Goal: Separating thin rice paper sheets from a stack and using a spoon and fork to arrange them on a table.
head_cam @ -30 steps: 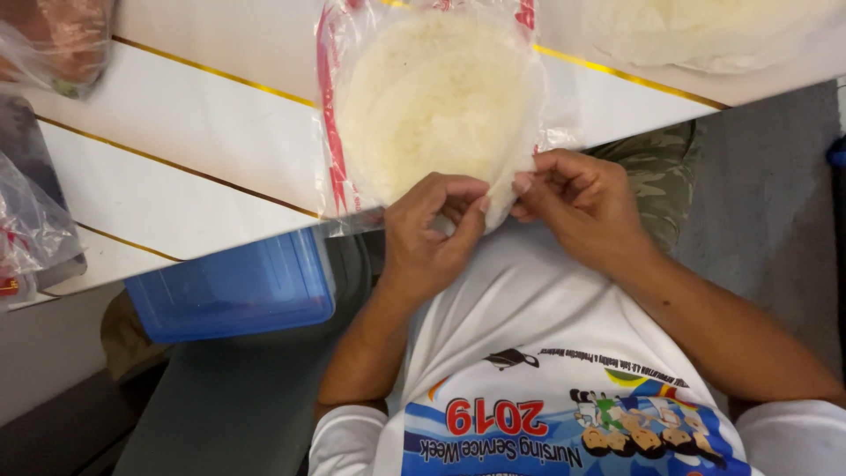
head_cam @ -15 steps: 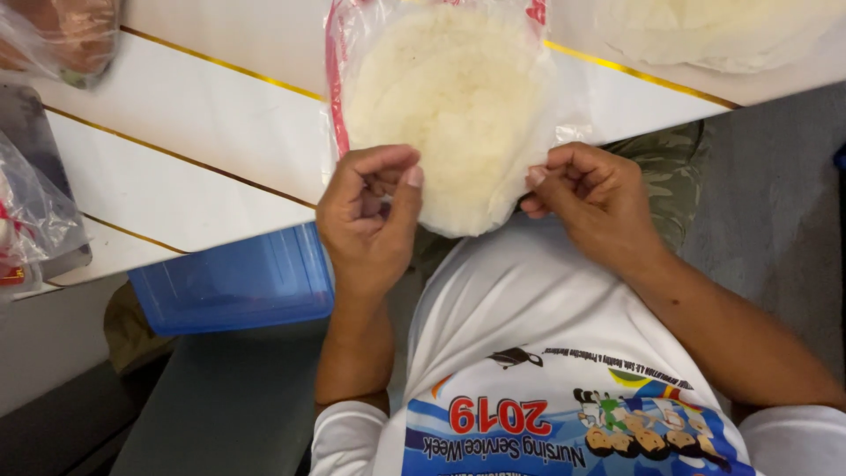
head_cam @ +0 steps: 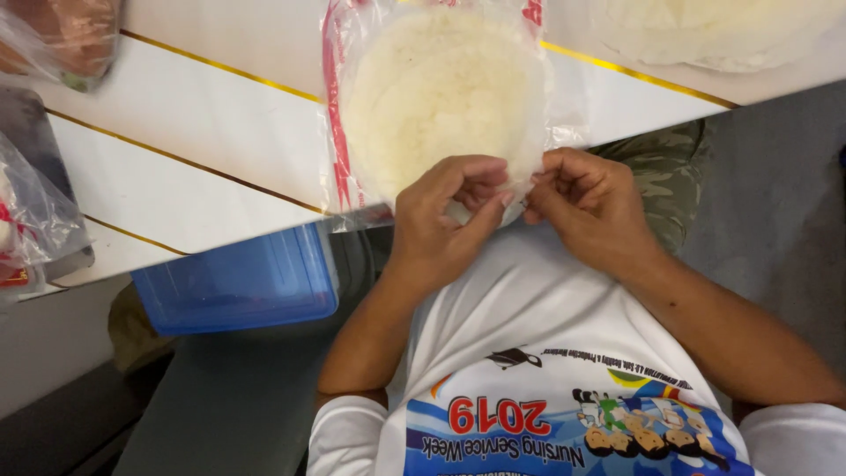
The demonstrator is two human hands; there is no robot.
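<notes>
Both hands pinch the near open edge of a clear plastic bag [head_cam: 441,106] holding a stack of pale round flatbreads, which lies on the white desk [head_cam: 203,132] at its front edge; the left hand [head_cam: 441,225] and right hand [head_cam: 586,207] have fingers curled shut on the film. Opening or closing the bag mouth looks like the step in hand, calling for a fine, steady grip. Just below the desk edge sits a blue plastic container [head_cam: 238,282], with other bagged foods farther off.

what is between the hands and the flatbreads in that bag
Only the clear plastic bag itself. The left hand and right hand both pinch its near edge at the table rim, touching plastic rather than the pale flatbreads inside. Nothing else intervenes.
</notes>
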